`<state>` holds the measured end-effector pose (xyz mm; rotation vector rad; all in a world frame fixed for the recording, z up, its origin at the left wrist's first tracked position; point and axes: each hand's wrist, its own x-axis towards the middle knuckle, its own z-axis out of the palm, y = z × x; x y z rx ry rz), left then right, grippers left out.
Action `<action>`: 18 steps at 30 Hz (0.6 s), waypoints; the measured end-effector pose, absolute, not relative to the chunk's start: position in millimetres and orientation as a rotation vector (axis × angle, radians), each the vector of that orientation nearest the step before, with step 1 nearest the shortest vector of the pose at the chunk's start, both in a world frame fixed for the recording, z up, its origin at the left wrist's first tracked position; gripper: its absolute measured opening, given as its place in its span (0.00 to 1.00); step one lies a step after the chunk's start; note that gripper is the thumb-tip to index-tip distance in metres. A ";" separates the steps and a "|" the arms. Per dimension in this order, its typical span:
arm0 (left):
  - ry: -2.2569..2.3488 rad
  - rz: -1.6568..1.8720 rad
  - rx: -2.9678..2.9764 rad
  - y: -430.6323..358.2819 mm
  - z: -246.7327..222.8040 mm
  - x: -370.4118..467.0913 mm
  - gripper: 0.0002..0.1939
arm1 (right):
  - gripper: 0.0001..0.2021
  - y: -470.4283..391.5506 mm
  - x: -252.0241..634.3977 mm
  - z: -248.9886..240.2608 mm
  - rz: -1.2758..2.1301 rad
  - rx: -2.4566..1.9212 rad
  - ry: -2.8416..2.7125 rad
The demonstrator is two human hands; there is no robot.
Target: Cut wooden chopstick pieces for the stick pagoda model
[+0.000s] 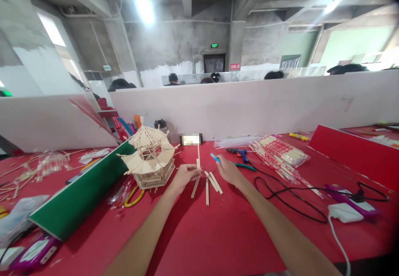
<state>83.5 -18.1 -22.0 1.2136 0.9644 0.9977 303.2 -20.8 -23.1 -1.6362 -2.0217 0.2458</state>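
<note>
My left hand (pixel 187 173) is closed on a thin wooden stick (pixel 198 162) that points away from me, over the red table (pixel 215 238). To its right, my right hand (pixel 227 169) grips a light blue tool (pixel 215 158), which looks like a pen or knife. Between and below the hands lie several short wooden sticks (pixel 207 190), some in small bundles. A pagoda-like model (pixel 152 159) built of sticks stands left of my left hand, with a tiered roof.
A green board (pixel 81 193) runs along the left. Beyond my right hand are a blue glue gun (pixel 242 154), bagged sticks (pixel 286 153), a black cable and a white plug (pixel 346 212). A white partition (pixel 249 105) closes the back; heads show beyond it.
</note>
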 end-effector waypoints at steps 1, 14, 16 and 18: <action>0.965 0.997 1.201 -17.8 -22.0 83.6 0.18 | 0.14 -20.3 303.5 -23.6 0.249 -1.624 -2.018; 0.980 0.988 1.220 -23.4 -20.4 87.6 0.17 | 0.17 -24.9 306.5 -15.0 0.138 -1.667 -2.130; 0.981 0.986 1.224 -24.7 -19.3 88.1 0.18 | 0.18 -26.9 306.3 -13.5 0.115 -1.707 -2.156; 0.974 0.983 1.235 -25.1 -18.7 88.2 0.18 | 0.19 -28.1 305.8 -13.4 0.106 -1.749 -2.176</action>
